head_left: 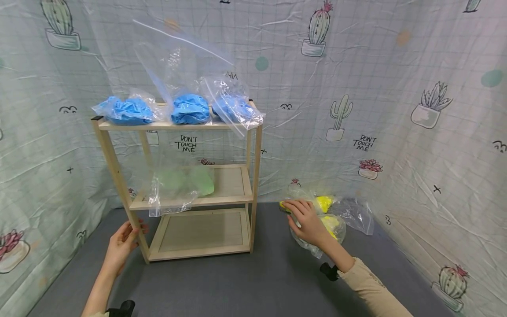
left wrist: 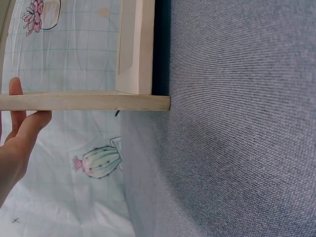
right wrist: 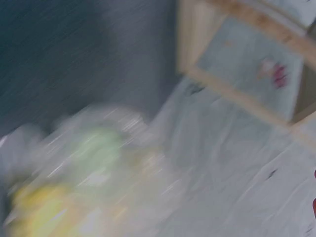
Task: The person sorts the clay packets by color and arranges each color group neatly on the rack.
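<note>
in the left hand (head_left: 120,245), a grip on the front left post (head_left: 115,174) of a wooden rack (head_left: 200,233), with fingers and thumb on opposite sides of the wood and well above its foot, as seen in the left wrist view. over clear bags with yellow contents (head_left: 325,204), the right hand (head_left: 307,221), with fingers lightly bent and parted from the thumb; nothing plainly held, any contact with the film impossible to tell. yellow portions just beyond and just right of the right hand; farther right of it, a flatter clear bag (head_left: 352,215). in the right wrist view, a green patch (right wrist: 96,148) near the yellow, both blurred beneath film. up and to the right of the left hand, a bag of pale green (head_left: 202,180) on the middle shelf, partly over its front edge; higher again, three bagged blue bundles (head_left: 191,109) along the top. bottom shelf just right of the left hand. step in hand, as judged: steadying the rack on the left while attending to the yellow group on the right. next move, as judged: calling for a clear choice of one bag, a pinch on its body rather than loose film, and a steady rack throughout.
</note>
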`<state>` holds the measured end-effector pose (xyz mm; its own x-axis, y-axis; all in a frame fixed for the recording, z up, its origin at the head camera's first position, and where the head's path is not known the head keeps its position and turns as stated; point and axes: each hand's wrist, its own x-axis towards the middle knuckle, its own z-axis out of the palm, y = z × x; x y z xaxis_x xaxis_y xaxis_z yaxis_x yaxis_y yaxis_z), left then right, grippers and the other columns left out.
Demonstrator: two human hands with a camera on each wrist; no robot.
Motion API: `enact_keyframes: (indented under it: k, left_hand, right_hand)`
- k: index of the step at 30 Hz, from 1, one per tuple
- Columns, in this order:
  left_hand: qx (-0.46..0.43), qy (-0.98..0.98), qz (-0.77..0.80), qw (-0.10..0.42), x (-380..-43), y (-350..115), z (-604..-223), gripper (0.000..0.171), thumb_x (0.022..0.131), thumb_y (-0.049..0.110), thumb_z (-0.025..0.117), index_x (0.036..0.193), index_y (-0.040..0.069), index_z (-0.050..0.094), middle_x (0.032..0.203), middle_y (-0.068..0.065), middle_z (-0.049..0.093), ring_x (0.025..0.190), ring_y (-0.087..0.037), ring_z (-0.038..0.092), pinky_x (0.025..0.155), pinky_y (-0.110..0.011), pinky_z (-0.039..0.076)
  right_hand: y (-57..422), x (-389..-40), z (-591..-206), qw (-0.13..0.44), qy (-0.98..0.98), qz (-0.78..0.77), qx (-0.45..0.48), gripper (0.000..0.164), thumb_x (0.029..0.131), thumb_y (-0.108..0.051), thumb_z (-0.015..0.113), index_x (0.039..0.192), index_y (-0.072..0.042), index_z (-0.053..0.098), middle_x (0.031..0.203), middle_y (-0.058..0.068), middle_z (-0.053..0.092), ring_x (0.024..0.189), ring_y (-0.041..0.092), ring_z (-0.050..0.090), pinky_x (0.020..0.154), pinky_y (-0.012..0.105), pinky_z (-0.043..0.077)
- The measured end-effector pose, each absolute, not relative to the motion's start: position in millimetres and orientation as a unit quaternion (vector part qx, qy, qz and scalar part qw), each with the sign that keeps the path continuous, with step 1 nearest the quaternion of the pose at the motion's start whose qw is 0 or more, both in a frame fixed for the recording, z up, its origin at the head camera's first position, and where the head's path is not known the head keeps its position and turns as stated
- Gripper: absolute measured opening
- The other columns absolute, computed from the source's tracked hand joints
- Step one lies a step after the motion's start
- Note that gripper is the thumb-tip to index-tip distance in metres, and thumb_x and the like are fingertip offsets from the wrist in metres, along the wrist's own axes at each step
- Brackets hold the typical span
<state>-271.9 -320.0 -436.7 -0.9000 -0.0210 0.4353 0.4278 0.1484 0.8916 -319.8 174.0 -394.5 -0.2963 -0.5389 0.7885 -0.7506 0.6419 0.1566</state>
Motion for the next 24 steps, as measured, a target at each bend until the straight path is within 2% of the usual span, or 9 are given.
enact_keyframes:
  k: [5,9,12,16,24]
  left_hand:
    - [-0.138,-0.736,-0.639,0.177,-271.2,-320.6,-436.2,0.024,0.095,0.016,0.04,0.117,0.016,0.05,0.098,0.021,0.061,0.09,0.008,0.058,0.066,-0.014,0.046]
    - [-0.149,-0.722,-0.652,0.178,-271.6,-321.0,-436.4,0.024,0.095,0.013,0.04,0.116,0.018,0.051,0.098,0.019,0.061,0.09,0.007,0.058,0.066,-0.014,0.046]
    - [-0.159,-0.71,-0.663,0.178,-271.4,-320.5,-436.6,0.025,0.095,0.01,0.04,0.116,0.018,0.051,0.099,0.018,0.061,0.09,0.006,0.059,0.066,-0.014,0.047]
    - [-0.158,-0.71,-0.662,0.177,-271.3,-320.2,-436.7,0.026,0.095,0.01,0.04,0.117,0.019,0.05,0.099,0.018,0.061,0.09,0.006,0.058,0.066,-0.015,0.047]
    - [-0.156,-0.717,-0.656,0.176,-270.8,-319.8,-436.0,0.025,0.095,0.011,0.039,0.116,0.019,0.05,0.099,0.018,0.061,0.09,0.007,0.058,0.067,-0.015,0.047]
  right_hand:
    - [206.4,-329.7,-412.0,0.423,-0.824,0.077,0.369,0.044,0.097,-0.032,0.029,0.114,-0.003,0.056,0.108,0.011,0.059,0.093,0.024,0.051,0.074,0.042,0.037]
    - [224.0,-335.9,-424.7,0.381,-0.861,0.042,0.334,0.032,0.089,-0.021,0.052,0.115,-0.003,0.055,0.112,0.014,0.056,0.098,0.028,0.05,0.074,0.048,0.037]
    - [233.6,-339.8,-433.4,0.337,-0.891,0.015,0.305,0.042,0.078,-0.015,0.065,0.118,-0.004,0.054,0.119,0.017,0.052,0.103,0.03,0.048,0.075,0.05,0.035]
    - [242.4,-343.0,-442.2,0.279,-0.92,-0.014,0.276,0.047,0.08,-0.024,0.065,0.122,-0.009,0.052,0.126,0.018,0.046,0.108,0.032,0.045,0.078,0.053,0.033]
    - [250.2,-351.3,-457.5,0.223,-0.928,-0.026,0.297,0.064,0.077,-0.044,0.065,0.13,-0.014,0.044,0.131,0.017,0.041,0.112,0.035,0.043,0.085,0.064,0.031]
